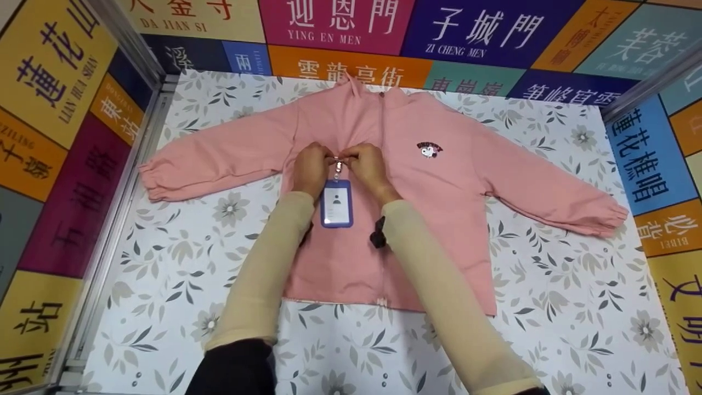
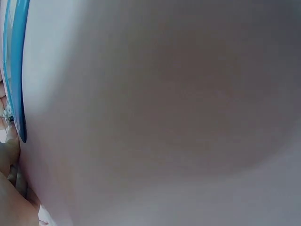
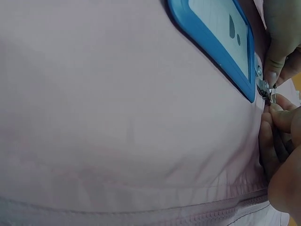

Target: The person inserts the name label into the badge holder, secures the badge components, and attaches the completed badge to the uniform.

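A pink zip jacket (image 1: 433, 230) lies flat with both sleeves spread. Over its front is a blue-framed ID badge (image 1: 336, 204), joined to a small metal clip (image 1: 338, 166). My left hand (image 1: 311, 169) pinches the clip's upper end from the left, its thumb (image 3: 271, 75) against the metal. From the other side my right hand (image 1: 368, 169) pinches the same end between thumb and forefinger. A thin wire-like piece shows between the fingertips in the right wrist view. Only the blue edge of the badge (image 2: 18, 70) and part of a hand enter the left wrist view.
The jacket lies on a white table covering (image 1: 181, 263) printed with grey leaves. Panels with large printed characters (image 1: 334, 22) enclose the back and sides. Metal rails (image 1: 118, 203) run along the left edge. A dark wrist device (image 1: 378, 233) sits by my right sleeve.
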A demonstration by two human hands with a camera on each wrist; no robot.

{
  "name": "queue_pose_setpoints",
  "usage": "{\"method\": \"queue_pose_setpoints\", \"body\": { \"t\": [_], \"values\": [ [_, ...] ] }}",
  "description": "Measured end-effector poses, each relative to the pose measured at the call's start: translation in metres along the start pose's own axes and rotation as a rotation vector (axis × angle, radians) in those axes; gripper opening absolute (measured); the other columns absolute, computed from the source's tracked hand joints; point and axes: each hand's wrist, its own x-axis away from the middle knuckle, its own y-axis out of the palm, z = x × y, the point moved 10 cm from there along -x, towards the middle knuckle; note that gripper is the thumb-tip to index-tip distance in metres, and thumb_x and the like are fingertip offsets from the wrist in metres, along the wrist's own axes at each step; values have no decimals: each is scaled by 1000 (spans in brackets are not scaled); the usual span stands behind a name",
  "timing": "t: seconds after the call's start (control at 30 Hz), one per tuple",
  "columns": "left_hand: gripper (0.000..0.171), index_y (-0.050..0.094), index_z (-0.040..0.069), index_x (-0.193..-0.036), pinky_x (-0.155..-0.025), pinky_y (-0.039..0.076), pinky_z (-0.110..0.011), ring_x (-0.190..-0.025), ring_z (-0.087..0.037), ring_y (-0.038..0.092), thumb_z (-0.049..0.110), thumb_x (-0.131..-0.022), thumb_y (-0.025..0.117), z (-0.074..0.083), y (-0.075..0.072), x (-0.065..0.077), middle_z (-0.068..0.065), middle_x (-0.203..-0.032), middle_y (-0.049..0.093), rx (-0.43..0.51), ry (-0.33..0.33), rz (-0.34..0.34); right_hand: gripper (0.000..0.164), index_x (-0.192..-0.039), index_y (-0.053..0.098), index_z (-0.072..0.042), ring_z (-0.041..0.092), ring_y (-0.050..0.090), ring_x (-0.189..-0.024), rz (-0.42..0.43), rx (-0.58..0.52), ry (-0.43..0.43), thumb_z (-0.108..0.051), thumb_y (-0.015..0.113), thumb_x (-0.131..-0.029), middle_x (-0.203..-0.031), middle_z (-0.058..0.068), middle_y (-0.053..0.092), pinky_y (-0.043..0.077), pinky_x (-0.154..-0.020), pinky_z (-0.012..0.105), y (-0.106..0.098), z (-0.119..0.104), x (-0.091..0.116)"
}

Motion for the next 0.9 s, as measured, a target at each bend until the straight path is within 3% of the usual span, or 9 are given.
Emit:
{"method": "queue_pose_setpoints", "body": {
  "t": [0.57,0.9],
  "values": [
    [14,79,9,-98,-86,52,-39,-91,-26,67,17,-92,69,1,3,1,-8,-95,72,14,46,-9,21,-98,79,-3,24,72,-92,49,-13,53,5,63,-88,-96,12,78,56,-85,34,-2,10,6],
    [18,76,3,-102,-85,53,-41,-92,-30,66,14,-94,64,6,4,7,-13,-97,70,-64,136,-81,31,-118,70,0,27,71,-101,29,-62,124,4,62,-88,-109,17,74,55,-93,35,-4,16,22]
  ]
}}
